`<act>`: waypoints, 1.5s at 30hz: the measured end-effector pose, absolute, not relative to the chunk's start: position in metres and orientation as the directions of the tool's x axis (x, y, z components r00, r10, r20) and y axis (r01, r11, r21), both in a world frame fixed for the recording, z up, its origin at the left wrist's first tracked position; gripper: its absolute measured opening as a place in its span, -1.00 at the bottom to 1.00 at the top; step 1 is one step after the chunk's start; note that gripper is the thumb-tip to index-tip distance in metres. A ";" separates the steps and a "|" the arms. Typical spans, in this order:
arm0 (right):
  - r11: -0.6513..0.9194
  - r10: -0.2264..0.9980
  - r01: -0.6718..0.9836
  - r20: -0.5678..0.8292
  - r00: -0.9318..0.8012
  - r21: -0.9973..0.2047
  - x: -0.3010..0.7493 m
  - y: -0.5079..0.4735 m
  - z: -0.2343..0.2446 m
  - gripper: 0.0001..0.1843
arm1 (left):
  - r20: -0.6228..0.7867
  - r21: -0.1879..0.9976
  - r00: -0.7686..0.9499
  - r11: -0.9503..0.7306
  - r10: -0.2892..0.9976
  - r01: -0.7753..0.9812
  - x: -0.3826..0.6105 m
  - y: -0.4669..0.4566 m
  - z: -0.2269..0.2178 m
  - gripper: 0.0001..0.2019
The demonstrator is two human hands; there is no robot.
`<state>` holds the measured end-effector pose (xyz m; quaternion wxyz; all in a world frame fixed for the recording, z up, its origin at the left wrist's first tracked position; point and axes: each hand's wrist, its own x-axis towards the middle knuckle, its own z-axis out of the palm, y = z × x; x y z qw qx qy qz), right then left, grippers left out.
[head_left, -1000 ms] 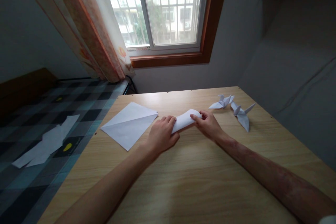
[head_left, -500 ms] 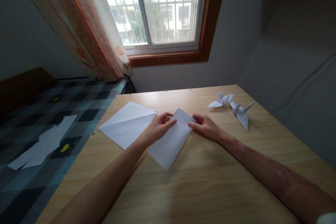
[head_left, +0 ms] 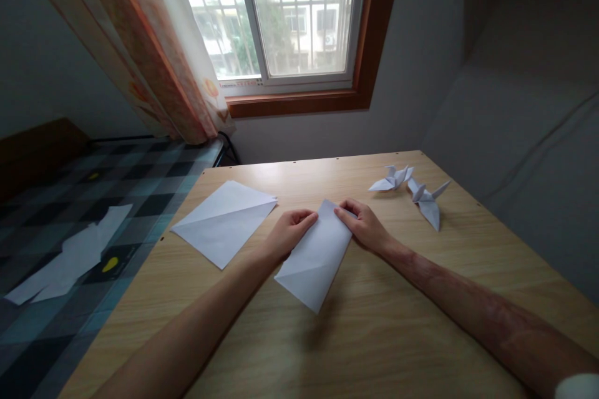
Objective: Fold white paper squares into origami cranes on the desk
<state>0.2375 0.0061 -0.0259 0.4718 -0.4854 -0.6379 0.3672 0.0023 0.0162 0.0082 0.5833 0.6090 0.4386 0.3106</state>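
A folded white paper sheet (head_left: 316, 259) lies on the wooden table (head_left: 374, 324), its near corner lifted a little. My left hand (head_left: 290, 234) pinches its far left edge with curled fingers. My right hand (head_left: 362, 224) pinches its far right corner. Both forearms reach in from the near edge of the table.
A second folded white sheet (head_left: 224, 221) lies to the left. Two white paper cranes (head_left: 412, 190) stand at the far right. Left of the table is a bed with a checked cover (head_left: 70, 199) and loose paper pieces (head_left: 65, 259). A curtain (head_left: 154, 43) and window (head_left: 285, 12) are behind.
The paper was a rolled, bent strip between my hands a second ago. It has been opened out and now lies flatter, stretching toward me, with both hands still at its far end.
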 end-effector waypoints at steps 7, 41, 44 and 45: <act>0.251 0.967 0.255 0.250 -0.037 -0.934 0.238 0.008 -0.027 -0.69 | -0.184 0.978 0.474 0.110 0.861 0.180 0.006 0.017 0.010 -0.48; 0.282 0.959 -0.070 0.280 0.034 -0.957 0.237 0.009 -0.033 -0.68 | -0.097 0.995 0.502 0.076 0.859 0.063 0.003 0.014 0.012 -0.57; 0.236 0.972 -0.103 0.233 0.039 -0.966 0.237 0.009 -0.034 -0.59 | -0.050 0.998 0.489 0.025 0.871 0.059 0.002 0.015 0.009 -0.58; 0.217 0.976 -0.121 0.213 0.048 -0.969 0.237 0.010 -0.034 -0.54 | -0.033 0.998 0.477 0.007 0.878 0.056 0.002 0.016 0.008 -0.58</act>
